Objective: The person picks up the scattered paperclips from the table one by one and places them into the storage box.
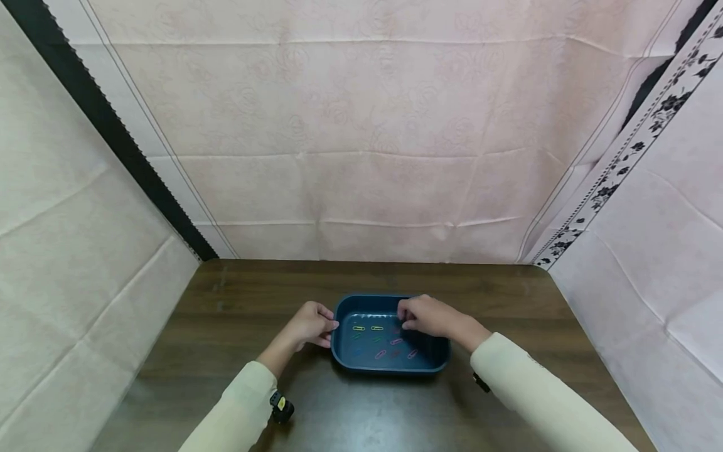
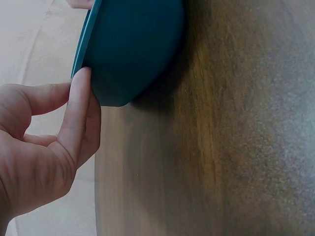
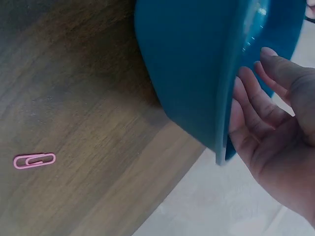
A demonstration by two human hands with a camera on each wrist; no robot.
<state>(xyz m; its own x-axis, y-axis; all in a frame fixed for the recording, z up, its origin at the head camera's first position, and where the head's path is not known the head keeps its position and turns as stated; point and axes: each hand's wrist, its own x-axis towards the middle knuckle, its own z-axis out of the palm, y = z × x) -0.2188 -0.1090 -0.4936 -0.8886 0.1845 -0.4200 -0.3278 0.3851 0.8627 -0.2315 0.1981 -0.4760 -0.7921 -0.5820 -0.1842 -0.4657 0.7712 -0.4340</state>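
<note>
A blue plastic tray stands on the table with several coloured paper clips inside. Yellow paper clips lie toward the back, green paper clips below them, and pink paper clips toward the front. My left hand pinches the tray's left rim between thumb and fingers, also seen up close in the left wrist view. My right hand reaches over the right side into the tray, fingers bent loosely downward, thumb and index apart. No clip shows between them. In the right wrist view its fingers overlap the inner wall.
One pink paper clip lies on the wooden table outside the tray, on its right side. Light cloth hangs behind the table's far edge, and more cloth stands along the right side. Dark wrist devices sit at the sleeves.
</note>
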